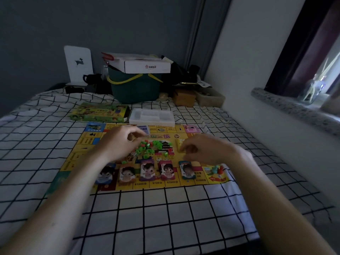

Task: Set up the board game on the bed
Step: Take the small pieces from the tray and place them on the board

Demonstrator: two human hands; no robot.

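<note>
The game board [88, 150] lies flat on the checked bed sheet [165, 208], green houses [149, 149] heaped at its centre. My left hand [119, 142] and right hand [204, 150] hover there, fingers curled; whether they pinch pieces I cannot tell. Next comes sorting them, I judge.

The bed [165, 214], under a white sheet with a black grid, carries a yellow game board [88, 144] laid flat near its middle. Just beyond the board lie a green game box [99, 112] and a white plastic tray [152, 116]. A dark green basket [135, 89] and small boxes stand along the far edge.
</note>
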